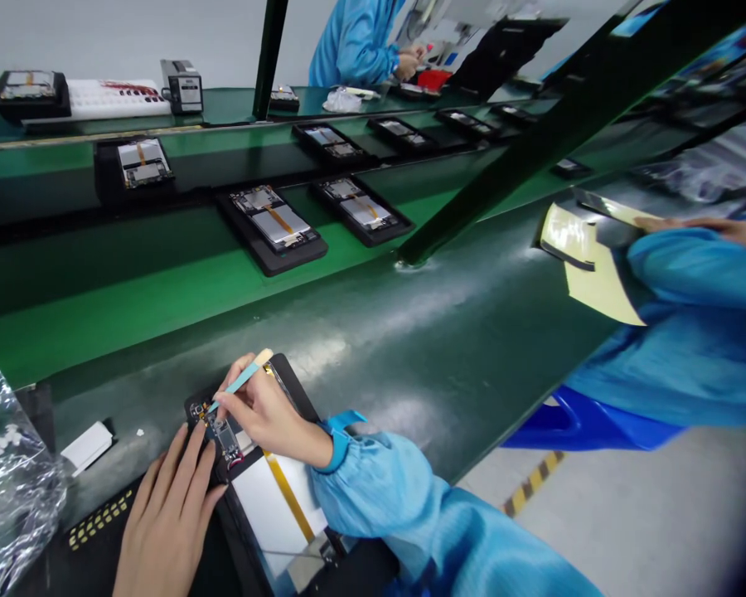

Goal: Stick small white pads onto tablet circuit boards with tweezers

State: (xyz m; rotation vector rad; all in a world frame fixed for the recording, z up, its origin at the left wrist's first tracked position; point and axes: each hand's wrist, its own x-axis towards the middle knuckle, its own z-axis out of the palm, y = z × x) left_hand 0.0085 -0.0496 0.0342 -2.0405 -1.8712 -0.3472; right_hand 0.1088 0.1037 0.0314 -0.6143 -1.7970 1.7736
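An opened phone (pixel 273 497) lies in a black holder (pixel 224 531) at the near edge of the bench, its circuit board (pixel 224 431) and silver battery exposed. My right hand (pixel 267 410) grips a slim blue tool with a tan end (pixel 242 377), its tip down on the board's upper corner. My left hand (pixel 167 514) lies flat on the holder's left side, fingertips touching the phone's edge beside the board.
A green conveyor (pixel 130 307) behind carries several black trays with open phones (pixel 272 225). A crinkled plastic bag (pixel 6 481) sits at left, a small white block (pixel 87 446) beside it. A co-worker's blue sleeve (pixel 690 332) and yellow sheet (pixel 590 265) are at right; another person works far back.
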